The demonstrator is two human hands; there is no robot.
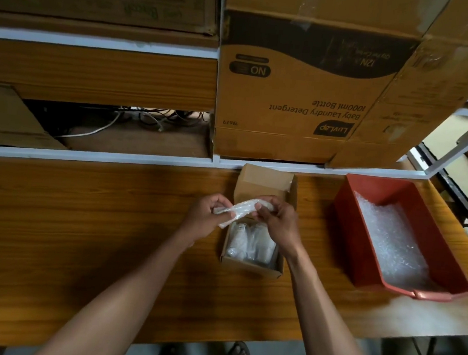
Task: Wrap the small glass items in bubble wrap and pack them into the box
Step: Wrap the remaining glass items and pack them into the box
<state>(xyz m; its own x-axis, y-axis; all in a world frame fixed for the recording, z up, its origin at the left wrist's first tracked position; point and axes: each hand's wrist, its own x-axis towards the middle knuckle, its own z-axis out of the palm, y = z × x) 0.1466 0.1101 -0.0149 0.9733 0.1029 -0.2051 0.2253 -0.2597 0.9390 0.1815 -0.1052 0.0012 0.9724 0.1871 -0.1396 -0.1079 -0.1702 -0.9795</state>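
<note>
The left hand [206, 214] pinches the left end of a bubble-wrapped bundle [237, 209], thumb on top and fingers curled beneath. The bundle hangs in the air between both hands, just above the far half of the small open cardboard box [250, 266]. The right hand [276, 217] holds the other end, fingers curled round it. Whether a glass item is already rolled inside cannot be made out through the cloudy film.

The wrap looks light, soft and springy, so it will probably try to unroll unless both ends stay pinched. Any glass inside would be fragile and smooth, likely to slide out of an open end, so the better hold is round the padded middle, not the loose edges.

Inside the box, at its near end, several wrapped items [249, 243] lie side by side. Further right on the wooden table [80, 219] stands a red tray [345, 225] holding loose bubble wrap [392, 238].
</note>
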